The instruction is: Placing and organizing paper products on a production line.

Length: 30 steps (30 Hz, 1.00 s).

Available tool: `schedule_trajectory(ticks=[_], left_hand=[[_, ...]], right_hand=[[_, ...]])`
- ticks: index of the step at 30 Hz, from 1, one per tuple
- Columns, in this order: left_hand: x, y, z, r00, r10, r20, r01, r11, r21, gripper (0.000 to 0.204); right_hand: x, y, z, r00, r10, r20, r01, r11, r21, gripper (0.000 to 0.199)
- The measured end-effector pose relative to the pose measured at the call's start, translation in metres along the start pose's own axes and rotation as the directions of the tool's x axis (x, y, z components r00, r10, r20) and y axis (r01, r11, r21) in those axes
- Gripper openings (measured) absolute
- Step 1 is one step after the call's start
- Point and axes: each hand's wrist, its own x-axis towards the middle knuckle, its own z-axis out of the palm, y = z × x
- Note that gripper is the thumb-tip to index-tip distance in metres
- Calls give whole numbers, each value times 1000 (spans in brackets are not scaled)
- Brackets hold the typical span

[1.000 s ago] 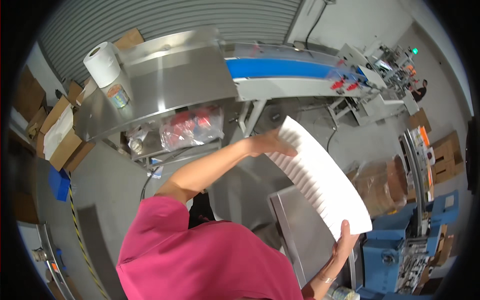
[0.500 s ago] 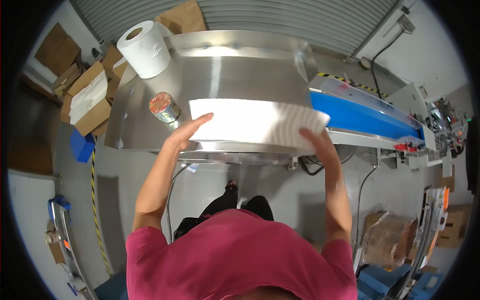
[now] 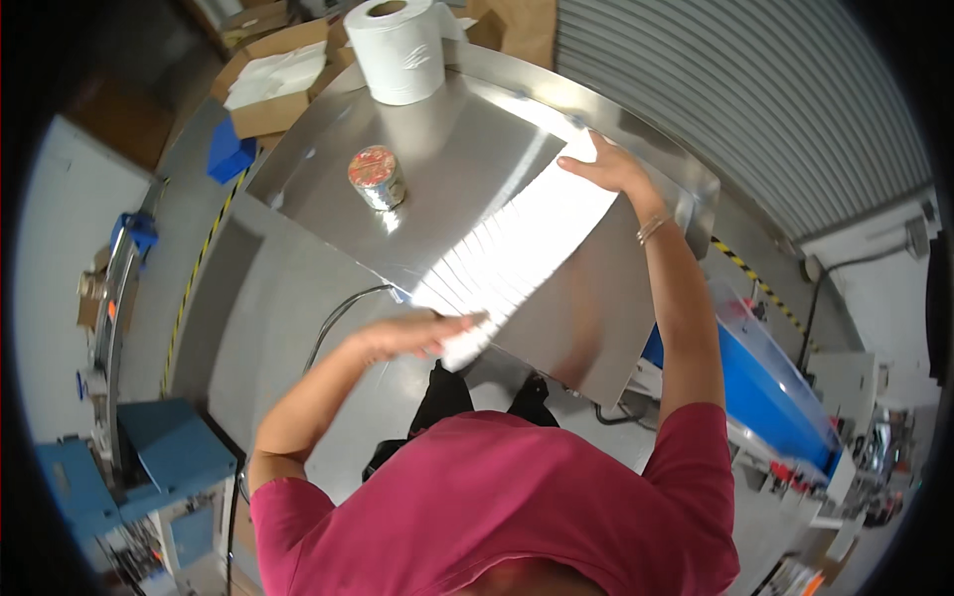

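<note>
A long white ridged stack (image 3: 542, 233), perhaps of soft sheets, slants across the steel table (image 3: 616, 318); whether it rests on the metal or is held just above it I cannot tell. At its near end, which juts past the table's front edge, my left hand (image 3: 412, 335) is closed on it, fingers lying along its side. My right hand (image 3: 611, 167) grips the far end, its thumb on top. To the left of the stack stands a short shiny cylinder with a red patterned top (image 3: 378, 179), touched by neither hand.
A big white roll (image 3: 407, 60) stands at the table's back left. Beyond it is an open cardboard box (image 3: 273, 114) with white material inside, and a blue bin (image 3: 229, 154). A blue conveyor belt (image 3: 760, 382) lies at the right. A dark cable (image 3: 333, 318) hangs near the table's front.
My view has swung left, so the table appears turned clockwise. The white stack has gone from crosswise to diagonal, its right end now far and its left end near. Both hands keep hold.
</note>
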Motion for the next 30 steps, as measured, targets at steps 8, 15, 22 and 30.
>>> schedule_trajectory(ticks=[8,15,22,30], left_hand=[[70,42,169,977,206,-60,-199,767,-610,63],[102,68,223,971,188,-150,-225,486,-845,67],[106,64,228,948,145,-282,-316,345,-884,62],[114,79,206,910,161,-382,-414,273,-869,39]], right_hand=[[14,-123,32,876,-464,131,475,877,-72,96],[-6,-184,81,500,-832,240,858,514,-3,69],[-61,-114,36,594,-781,-194,804,584,112,50],[-223,69,-9,934,-341,108,324,934,149,60]])
